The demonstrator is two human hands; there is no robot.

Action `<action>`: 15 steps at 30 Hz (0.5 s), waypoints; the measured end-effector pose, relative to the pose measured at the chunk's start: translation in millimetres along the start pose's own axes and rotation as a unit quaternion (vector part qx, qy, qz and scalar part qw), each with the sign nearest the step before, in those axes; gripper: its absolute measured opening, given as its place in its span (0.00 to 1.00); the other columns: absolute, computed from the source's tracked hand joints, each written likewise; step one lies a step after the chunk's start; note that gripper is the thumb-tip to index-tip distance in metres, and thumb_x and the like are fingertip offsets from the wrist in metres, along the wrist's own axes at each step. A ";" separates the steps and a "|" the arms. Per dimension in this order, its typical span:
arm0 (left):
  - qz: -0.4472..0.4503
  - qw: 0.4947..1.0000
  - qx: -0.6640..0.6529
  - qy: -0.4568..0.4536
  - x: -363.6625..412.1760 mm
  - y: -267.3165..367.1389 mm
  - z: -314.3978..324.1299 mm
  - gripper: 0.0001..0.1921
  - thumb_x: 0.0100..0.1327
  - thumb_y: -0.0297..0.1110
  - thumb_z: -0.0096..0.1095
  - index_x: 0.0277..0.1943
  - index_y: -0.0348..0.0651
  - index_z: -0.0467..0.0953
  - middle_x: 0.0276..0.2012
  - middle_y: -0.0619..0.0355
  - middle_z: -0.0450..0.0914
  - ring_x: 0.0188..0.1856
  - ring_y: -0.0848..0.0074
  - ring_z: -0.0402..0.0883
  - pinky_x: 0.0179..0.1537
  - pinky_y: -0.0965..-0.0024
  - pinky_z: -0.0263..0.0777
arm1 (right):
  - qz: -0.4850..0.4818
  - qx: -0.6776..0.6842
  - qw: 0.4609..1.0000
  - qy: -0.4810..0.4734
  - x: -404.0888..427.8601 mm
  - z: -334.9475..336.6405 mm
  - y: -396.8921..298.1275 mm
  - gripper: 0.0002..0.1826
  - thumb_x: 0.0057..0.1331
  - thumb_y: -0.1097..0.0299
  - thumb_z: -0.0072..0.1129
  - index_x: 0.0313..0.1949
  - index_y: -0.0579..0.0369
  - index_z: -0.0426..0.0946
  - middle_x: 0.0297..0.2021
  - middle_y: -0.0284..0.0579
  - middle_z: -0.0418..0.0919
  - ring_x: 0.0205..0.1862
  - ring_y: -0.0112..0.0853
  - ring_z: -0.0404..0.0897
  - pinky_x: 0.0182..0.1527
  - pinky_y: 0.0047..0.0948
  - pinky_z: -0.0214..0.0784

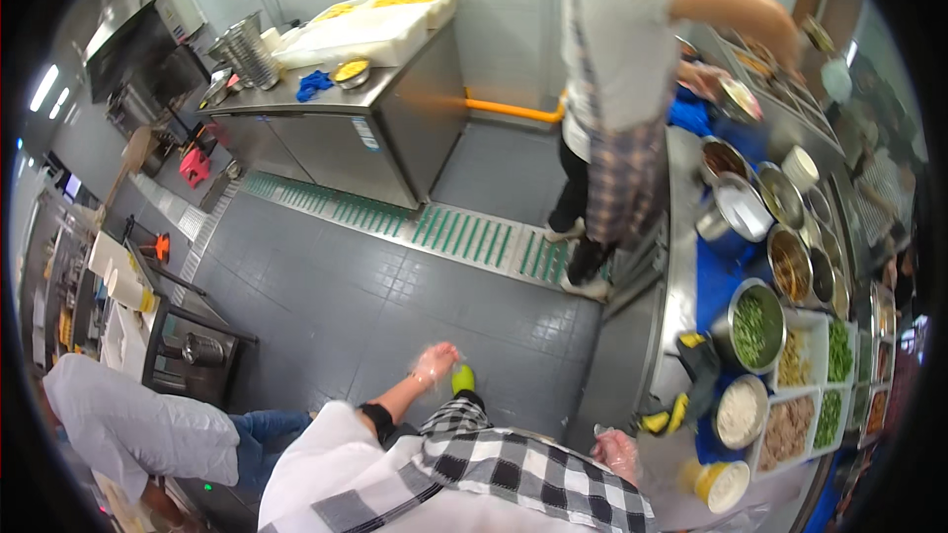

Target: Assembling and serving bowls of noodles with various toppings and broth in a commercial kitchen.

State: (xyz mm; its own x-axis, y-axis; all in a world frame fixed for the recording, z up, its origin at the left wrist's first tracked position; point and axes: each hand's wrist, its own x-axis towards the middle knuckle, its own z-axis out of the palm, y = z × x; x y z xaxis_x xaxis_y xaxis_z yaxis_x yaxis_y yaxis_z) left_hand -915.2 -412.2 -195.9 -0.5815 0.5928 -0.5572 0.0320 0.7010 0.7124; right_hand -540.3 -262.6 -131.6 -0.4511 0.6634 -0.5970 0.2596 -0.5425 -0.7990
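Note:
My left hand (435, 364), in a thin clear plastic glove, hangs over the grey floor (355, 296) beside my lime-green shoe (463, 379). It is blurred, and nothing shows in it. My right hand (617, 453), gloved alike, is at the edge of the steel counter (655, 468); its fingers look curled, but their inner side is hidden. Closest to it are a black and yellow item (678, 411), a yellow and white tub (722, 487) with pale contents, and a steel bowl of white food (740, 411). Behind these stands a steel bowl of chopped greens (748, 329).
White bins of minced food (789, 426) and chopped greens (839, 352) line the counter, with several steel pots (789, 263) beyond. A co-worker (622, 89) holds a bowl (740, 100) there. Another person (155, 422) is at left. A drain grate (463, 237) crosses the floor.

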 end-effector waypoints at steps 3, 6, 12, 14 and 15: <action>-0.027 0.995 0.025 0.093 29.7 -89.2 -52.0 0.17 0.59 0.45 0.48 0.42 0.40 0.72 0.36 0.57 0.79 0.39 0.75 0.75 0.40 0.72 0.68 | 0.068 -0.067 0.994 -0.045 60.8 77.8 -31.0 0.09 0.60 0.64 0.49 0.33 0.57 0.71 0.19 0.37 0.70 0.19 0.23 0.69 0.23 0.21 0.62; -0.064 0.995 -0.021 0.077 45.0 -94.3 -112.4 0.24 0.58 0.52 0.50 0.47 0.39 0.71 0.38 0.55 0.79 0.40 0.75 0.76 0.42 0.73 0.68 | 0.048 -0.220 0.972 -0.072 115.6 145.6 -47.8 0.10 0.60 0.64 0.49 0.33 0.57 0.70 0.21 0.36 0.71 0.21 0.23 0.70 0.25 0.22 0.64; -0.046 0.954 -0.205 0.212 99.2 -21.9 -274.8 0.17 0.57 0.47 0.54 0.38 0.40 0.73 0.23 0.61 0.75 0.20 0.81 0.72 0.20 0.76 0.66 | -0.043 -0.432 0.888 -0.155 257.6 227.4 -50.5 0.12 0.57 0.62 0.48 0.35 0.56 0.74 0.26 0.44 0.77 0.32 0.31 0.76 0.37 0.31 0.67; -0.007 0.932 -0.231 0.279 126.7 -2.1 -335.7 0.15 0.58 0.45 0.54 0.33 0.41 0.72 0.20 0.62 0.73 0.16 0.83 0.69 0.16 0.78 0.63 | -0.040 -0.487 0.856 -0.172 285.1 270.5 -90.8 0.12 0.56 0.62 0.49 0.34 0.55 0.75 0.27 0.44 0.78 0.31 0.30 0.77 0.36 0.31 0.68; 0.007 0.921 -0.242 0.305 140.1 13.6 -368.6 0.14 0.58 0.44 0.54 0.31 0.41 0.71 0.20 0.62 0.73 0.15 0.83 0.69 0.15 0.78 0.62 | -0.043 -0.466 0.867 -0.173 306.5 285.5 -98.7 0.12 0.56 0.62 0.49 0.34 0.55 0.75 0.26 0.43 0.77 0.30 0.30 0.77 0.36 0.31 0.68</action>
State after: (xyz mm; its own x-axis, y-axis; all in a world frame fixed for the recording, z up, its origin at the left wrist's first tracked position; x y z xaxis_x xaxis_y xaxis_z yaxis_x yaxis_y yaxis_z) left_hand -1295.8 -465.8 -107.0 -0.9375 0.1634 -0.3073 -0.2365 0.3488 0.9069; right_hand -948.0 -152.9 -215.0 -0.6900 0.3993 -0.6037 0.7167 0.2602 -0.6470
